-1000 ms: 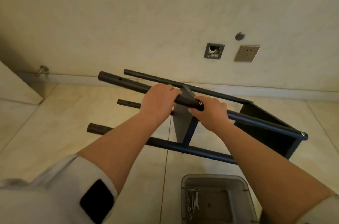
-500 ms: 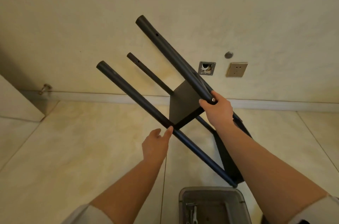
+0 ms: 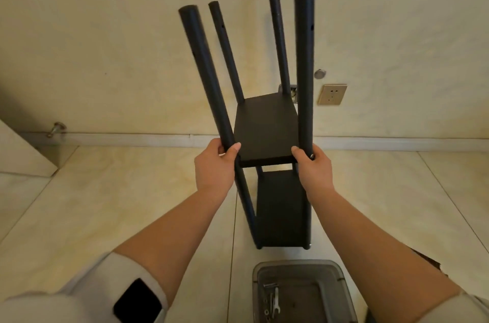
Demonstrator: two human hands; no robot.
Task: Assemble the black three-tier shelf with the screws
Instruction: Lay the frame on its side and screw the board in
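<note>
Your left hand (image 3: 214, 167) grips the near-left pole (image 3: 205, 72) of the black shelf (image 3: 267, 128), fingers curled round the tube and thumb laid against the near edge of the middle board. Your right hand (image 3: 312, 167) wraps the near-right pole (image 3: 304, 63) at the same height, beside a small screw head that shows on the tube just at your fingers. The shelf stands upright on the tiled floor (image 3: 105, 203), right in front of you and near the far wall (image 3: 105, 44). Its four poles rise bare above the middle board, with open holes near their tops, and no top board sits on them. A lower board (image 3: 280, 206) is fixed beneath, close to the floor.

Near you, just this side of the shelf's feet, lies a grey plastic tray (image 3: 304, 267) holding loose screws (image 3: 270, 286) and a small wrench (image 3: 276, 300). On the far wall to the right of the poles you see a wall socket (image 3: 332, 94) and a round metal cap (image 3: 319, 73) above it. At the far left, a metal door stop (image 3: 56, 129) sticks out just above the skirting board (image 3: 132, 136).
</note>
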